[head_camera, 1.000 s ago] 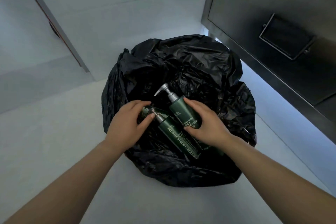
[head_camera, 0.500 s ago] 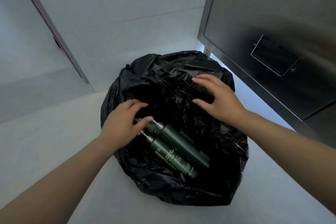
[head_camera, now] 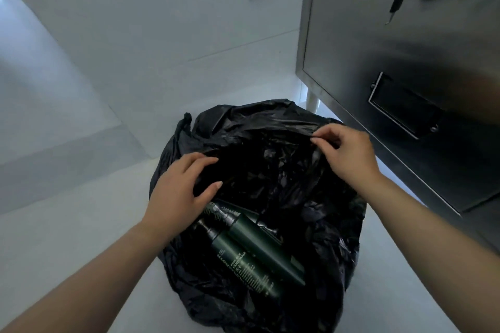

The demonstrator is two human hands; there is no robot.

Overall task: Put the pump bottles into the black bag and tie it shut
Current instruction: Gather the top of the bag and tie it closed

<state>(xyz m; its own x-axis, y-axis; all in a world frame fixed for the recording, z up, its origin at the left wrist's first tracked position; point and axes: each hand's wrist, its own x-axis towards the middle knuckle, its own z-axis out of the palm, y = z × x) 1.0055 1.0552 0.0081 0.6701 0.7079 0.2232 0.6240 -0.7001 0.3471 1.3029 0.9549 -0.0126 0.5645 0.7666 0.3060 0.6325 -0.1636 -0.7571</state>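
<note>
a black bag [head_camera: 319,224] is seen lying open on the pale floor [head_camera: 67,238], just beside a steel cabinet [head_camera: 405,62]. two dark green pump bottles [head_camera: 259,249] are laid side by side inside the bag, near its front, pump ends toward the left hand [head_camera: 181,194]. the left hand is held over the bag's left rim with fingers loosely spread and curved, nothing clearly gripped. the far right rim of the bag is pinched between thumb and fingertips of the right hand [head_camera: 346,154]. the bag's mouth is not tied. a key [head_camera: 396,5] is seen hanging from the cabinet's lock.
</note>
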